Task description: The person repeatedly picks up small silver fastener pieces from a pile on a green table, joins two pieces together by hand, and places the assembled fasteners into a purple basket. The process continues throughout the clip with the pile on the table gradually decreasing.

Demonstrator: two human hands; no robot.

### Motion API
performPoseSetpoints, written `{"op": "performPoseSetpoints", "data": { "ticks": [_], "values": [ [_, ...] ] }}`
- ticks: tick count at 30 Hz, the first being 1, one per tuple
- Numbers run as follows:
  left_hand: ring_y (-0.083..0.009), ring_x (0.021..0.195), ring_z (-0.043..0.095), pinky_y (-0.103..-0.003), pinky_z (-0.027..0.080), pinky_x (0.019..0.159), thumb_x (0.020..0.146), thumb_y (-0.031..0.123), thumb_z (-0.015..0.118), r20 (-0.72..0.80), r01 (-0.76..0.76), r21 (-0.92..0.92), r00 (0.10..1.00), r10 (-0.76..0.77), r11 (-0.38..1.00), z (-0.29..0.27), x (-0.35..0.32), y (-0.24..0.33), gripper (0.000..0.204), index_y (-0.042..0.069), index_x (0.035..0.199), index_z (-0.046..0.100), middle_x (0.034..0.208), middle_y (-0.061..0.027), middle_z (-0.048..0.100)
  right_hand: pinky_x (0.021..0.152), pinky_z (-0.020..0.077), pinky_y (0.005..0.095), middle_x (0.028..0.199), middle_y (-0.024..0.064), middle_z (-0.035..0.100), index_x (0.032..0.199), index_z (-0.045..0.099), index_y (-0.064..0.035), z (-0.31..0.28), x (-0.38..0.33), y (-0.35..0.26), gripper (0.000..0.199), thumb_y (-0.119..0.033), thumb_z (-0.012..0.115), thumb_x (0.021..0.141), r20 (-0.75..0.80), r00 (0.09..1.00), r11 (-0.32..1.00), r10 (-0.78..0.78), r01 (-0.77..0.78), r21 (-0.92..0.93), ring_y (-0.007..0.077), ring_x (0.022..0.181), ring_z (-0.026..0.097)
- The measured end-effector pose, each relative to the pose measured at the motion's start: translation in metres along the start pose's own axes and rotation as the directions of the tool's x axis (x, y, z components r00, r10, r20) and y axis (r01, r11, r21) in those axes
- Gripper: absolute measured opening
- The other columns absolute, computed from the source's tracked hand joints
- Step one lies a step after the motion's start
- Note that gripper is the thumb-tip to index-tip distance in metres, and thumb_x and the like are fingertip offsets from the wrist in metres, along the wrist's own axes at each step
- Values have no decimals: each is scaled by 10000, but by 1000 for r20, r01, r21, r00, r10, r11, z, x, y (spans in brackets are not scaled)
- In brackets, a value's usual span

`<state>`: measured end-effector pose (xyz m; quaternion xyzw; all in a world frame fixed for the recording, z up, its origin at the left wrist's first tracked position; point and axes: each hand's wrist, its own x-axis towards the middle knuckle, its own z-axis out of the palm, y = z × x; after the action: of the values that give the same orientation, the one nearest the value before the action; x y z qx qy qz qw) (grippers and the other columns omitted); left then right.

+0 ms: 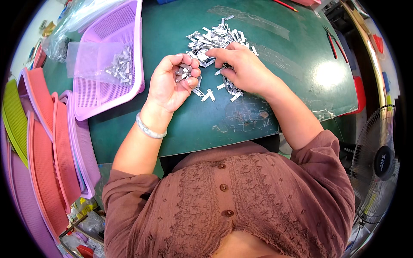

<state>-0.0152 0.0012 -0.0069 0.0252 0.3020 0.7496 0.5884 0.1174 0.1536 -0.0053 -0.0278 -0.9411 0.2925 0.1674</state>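
Several small metal pieces [184,73] lie clasped in the curled left hand [165,86] — the right hand [248,69], thumb and index finger spread, touches the silvery heap [215,39].

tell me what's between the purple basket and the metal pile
In the head view, the left hand, holding small metal parts, sits between the purple basket and the metal pile; farther up, only green tabletop shows.
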Motion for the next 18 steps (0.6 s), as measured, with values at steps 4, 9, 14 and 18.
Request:
{"op": "performPoseSetpoints", "data": {
  "ticks": [4,9,14,18],
  "values": [
    [-153,669,502,-204,420,498,860,144,489,-47,-5,109,999,10,994,2,-1,-1,157,-5,888,530,795,-88,512,713,421,347,716,25,568,1078,545,-83,3,2,1,427,33,582,669,-29,997,992,-72,69,-106,225,740,513],
    [-134,663,513,-195,406,484,859,120,498,-63,-40,327,996,64,944,2,-1,-5,140,0,912,548,770,-59,532,721,409,389,783,142,573,1084,546,-61,4,2,-1,364,-4,541,725,-10,1000,995,-15,14,-95,295,795,520],
    [-90,595,499,-186,375,459,834,95,539,-88,-36,494,992,91,869,9,-4,-9,118,23,924,564,715,-18,532,716,409,381,774,110,577,1095,532,-55,0,2,-4,384,-2,543,715,-73,997,1000,7,-8,-5,285,778,518],
    [-73,567,487,-179,359,442,825,94,561,-94,-40,524,990,105,851,9,-4,-9,106,33,911,568,690,-4,525,720,406,338,690,8,550,1112,532,-94,5,3,1,447,20,571,682,-89,996,1000,-13,14,14,223,751,503]
  ]
}}
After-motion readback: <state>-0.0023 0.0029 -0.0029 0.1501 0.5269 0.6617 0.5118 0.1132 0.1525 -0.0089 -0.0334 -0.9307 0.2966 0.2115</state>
